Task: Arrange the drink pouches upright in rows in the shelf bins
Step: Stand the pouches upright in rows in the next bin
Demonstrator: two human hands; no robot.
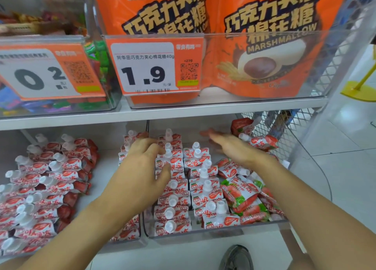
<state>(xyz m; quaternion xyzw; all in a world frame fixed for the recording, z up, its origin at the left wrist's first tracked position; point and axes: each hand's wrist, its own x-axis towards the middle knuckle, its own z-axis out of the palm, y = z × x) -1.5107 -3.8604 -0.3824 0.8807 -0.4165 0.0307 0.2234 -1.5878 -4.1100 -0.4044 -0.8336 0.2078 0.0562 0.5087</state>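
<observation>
On the lower shelf, seen from the head camera, we have our left hand (146, 164) laid palm-down over the upright row of drink pouches (173, 186) in the clear shelf bin (203, 232), fingers (156, 147) curled loosely against their caps and tops, pressing rather than gripping, so it has nothing lifted. Our right hand (234, 147) hovers flat and open above the back right of the same bin, blurred, holding nothing. Beneath and just in front of it lie the loose pouches (244, 196), tipped on their sides in a heap touching the second standing row. More pouches (46, 184) lean in rows in the neighbouring bin to the left. We judge these pouches light and soft-bodied, with slick printed film that slides easily; the stiff white cap (173, 200) and spout neck look like the surest place to pinch, while the belly would squash and let neighbours topple.
</observation>
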